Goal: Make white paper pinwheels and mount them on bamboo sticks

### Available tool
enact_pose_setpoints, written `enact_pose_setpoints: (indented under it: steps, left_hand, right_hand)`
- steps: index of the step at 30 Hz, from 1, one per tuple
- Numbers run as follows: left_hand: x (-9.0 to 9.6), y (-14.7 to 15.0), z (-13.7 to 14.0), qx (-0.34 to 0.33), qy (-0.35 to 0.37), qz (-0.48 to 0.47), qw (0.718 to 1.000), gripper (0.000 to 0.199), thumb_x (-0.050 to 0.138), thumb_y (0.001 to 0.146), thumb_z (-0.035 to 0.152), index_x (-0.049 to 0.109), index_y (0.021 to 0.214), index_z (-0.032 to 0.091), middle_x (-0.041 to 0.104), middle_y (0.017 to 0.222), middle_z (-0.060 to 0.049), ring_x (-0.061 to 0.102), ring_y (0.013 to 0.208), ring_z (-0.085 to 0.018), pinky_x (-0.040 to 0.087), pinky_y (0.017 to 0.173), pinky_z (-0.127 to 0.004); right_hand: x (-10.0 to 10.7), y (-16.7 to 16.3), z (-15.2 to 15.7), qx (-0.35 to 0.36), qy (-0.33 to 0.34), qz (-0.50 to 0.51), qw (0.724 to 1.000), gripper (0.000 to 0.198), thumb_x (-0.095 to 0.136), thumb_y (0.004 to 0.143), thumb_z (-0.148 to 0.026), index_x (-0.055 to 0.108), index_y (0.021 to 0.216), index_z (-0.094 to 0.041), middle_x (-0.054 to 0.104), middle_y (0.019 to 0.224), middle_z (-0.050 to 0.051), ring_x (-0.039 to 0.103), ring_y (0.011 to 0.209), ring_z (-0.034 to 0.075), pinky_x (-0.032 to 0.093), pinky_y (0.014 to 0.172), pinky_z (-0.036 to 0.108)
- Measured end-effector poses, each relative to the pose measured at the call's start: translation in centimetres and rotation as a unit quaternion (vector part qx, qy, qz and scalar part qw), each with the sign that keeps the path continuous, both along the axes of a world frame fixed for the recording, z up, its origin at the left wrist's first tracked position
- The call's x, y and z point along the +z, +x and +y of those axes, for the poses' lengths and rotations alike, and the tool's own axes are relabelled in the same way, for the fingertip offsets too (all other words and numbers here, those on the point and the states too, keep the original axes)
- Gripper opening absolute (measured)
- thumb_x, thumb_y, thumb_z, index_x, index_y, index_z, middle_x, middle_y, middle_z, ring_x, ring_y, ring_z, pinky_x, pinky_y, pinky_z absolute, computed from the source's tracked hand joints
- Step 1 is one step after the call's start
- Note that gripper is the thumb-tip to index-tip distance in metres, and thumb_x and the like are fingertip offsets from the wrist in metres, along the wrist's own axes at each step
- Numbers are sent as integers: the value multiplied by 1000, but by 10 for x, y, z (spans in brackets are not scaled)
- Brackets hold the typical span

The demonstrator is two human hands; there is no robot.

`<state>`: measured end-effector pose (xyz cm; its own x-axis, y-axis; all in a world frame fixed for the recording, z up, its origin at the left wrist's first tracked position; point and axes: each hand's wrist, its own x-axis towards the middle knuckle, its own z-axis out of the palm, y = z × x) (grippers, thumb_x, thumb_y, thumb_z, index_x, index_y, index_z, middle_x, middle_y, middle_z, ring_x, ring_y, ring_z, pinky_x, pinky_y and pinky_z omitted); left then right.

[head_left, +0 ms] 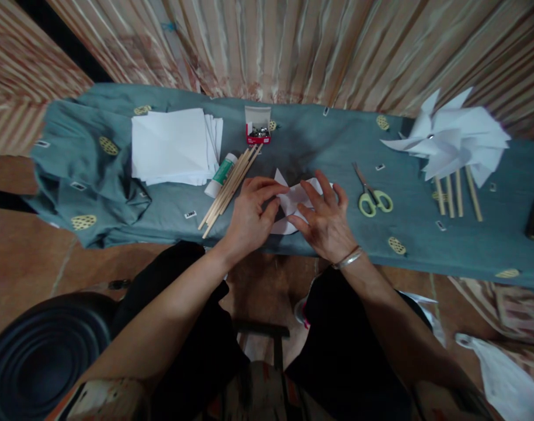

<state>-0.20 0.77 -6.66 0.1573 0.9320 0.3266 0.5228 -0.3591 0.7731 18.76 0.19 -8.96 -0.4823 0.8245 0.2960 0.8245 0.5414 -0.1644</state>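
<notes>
A white paper pinwheel, partly folded, lies near the front edge of the cloth-covered table between my hands. My left hand closes thumb and fingers on its left side, close to the middle. My right hand, with a silver bangle at the wrist, rests on its right side with the fingers spread. Both hands hide parts of the paper. Left of my left hand lie several thin wooden sticks and a green-and-white glue stick. Scissors with light green handles lie right of my right hand.
A small open red-and-white box of metal bits stands behind the hands. A stack of white paper lies at left. Several finished pinwheels on sticks sit at right. A dark round stool is at lower left.
</notes>
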Motion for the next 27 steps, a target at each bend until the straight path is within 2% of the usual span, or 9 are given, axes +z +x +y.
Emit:
enact_pose_setpoints:
  steps: [12,18,23,27]
  left_hand:
    - [-1,2,1,0,-20,-4,1000,26,53,85,12,72,100,21,65,105,-5,58,105,-20,46,98,-40]
    - [-3,3,5,1,-14,-11,1000,25,54,85,12,73,100,21,65,105,-5,59,105,-20,46,98,-39]
    - [-5,4,7,6,-12,-11,1000,25,54,84,11,73,99,19,65,106,-6,58,106,-20,46,99,-39]
    - [-3,3,10,9,-13,-2,1000,25,55,84,12,73,99,20,65,106,-6,58,106,-20,45,100,-39]
  right_hand:
    - [0,-1,-5,-20,-11,12,1000,35,46,96,-46,71,103,-22,54,143,9,26,147,31,23,115,56]
    - [-1,15,-11,-35,-61,63,996,42,37,99,-45,67,119,-24,39,154,9,17,149,33,26,112,57]
    - [-3,19,-9,-41,-103,119,987,51,27,101,-48,69,117,-23,37,155,9,19,149,31,26,114,56]
    - [-7,18,-5,-49,-126,160,978,52,25,101,-49,70,115,-26,39,154,5,20,149,28,25,116,54]
